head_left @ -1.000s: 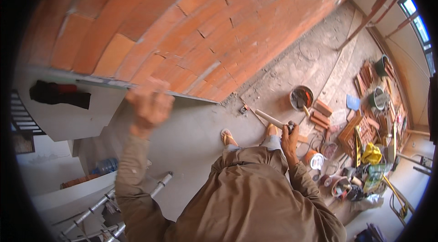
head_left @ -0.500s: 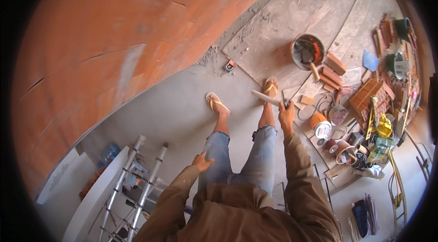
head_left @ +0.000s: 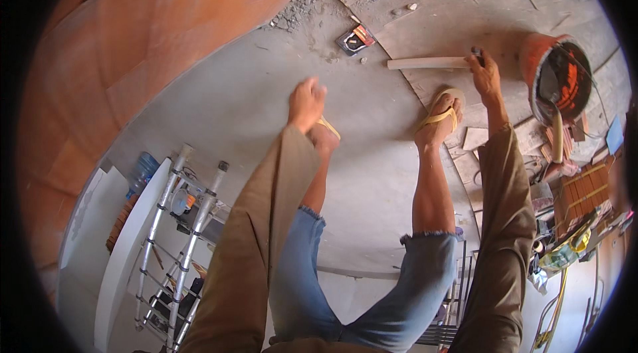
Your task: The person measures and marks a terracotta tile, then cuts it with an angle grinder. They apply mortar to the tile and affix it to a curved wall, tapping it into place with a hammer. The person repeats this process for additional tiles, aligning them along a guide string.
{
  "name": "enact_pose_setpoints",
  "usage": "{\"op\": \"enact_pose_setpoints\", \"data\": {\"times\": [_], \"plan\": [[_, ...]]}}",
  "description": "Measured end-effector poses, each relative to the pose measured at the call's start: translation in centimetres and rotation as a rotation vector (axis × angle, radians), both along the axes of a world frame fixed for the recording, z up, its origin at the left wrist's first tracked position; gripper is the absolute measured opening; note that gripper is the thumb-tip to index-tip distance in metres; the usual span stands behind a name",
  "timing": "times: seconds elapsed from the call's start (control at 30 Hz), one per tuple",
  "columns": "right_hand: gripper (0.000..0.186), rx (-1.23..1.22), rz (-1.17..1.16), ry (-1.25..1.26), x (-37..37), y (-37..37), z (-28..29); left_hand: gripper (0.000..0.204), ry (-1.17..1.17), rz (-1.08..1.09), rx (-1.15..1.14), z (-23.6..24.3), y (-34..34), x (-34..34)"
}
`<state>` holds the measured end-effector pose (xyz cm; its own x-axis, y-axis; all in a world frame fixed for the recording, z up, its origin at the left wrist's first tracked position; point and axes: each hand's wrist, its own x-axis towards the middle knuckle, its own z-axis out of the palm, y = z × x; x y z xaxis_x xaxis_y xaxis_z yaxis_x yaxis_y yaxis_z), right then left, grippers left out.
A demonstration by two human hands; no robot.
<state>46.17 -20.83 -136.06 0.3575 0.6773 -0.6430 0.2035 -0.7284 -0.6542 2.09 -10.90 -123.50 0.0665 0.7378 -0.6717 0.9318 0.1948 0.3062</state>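
My right hand (head_left: 486, 75) is closed around the dark grip of a long pale flat tool (head_left: 425, 63). The tool points left, held level above the floor boards, and I cannot make out its exact kind. My left hand (head_left: 307, 106) is above my left foot, its fingers loosely bent and nothing visible in it. Ahead of both hands, a small dark square object (head_left: 355, 39) with an orange and white top lies on the floor. Right of my right hand stands an orange bucket (head_left: 531, 64) with grey mix and a trowel (head_left: 557, 137), its wooden handle sticking out.
An orange brick wall (head_left: 166, 40) curves along the left, with rubble (head_left: 289, 17) at its foot. A metal ladder (head_left: 156, 233) and a blue water jug (head_left: 143, 170) are at lower left. Bricks (head_left: 585, 190) and mixed tools crowd the right side.
Both hands have moved forward and up, away from my body. The pale tool has swung level. My body bends lower, and the bucket appears larger and farther right.
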Motion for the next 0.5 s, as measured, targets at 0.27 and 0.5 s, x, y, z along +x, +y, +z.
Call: {"op": "enact_pose_setpoints", "data": {"times": [0.27,0.5], "plan": [[0.047,0.007,-0.076,-0.376,-2.9,1.3,-1.7,0.020,0.017,0.211,0.323,-13.0,15.0,3.8],[0.034,0.138,0.014,-0.633,-2.9,-1.1,-1.9,0.014,0.049,0.305,0.297,-16.7,17.2,5.3]]}}
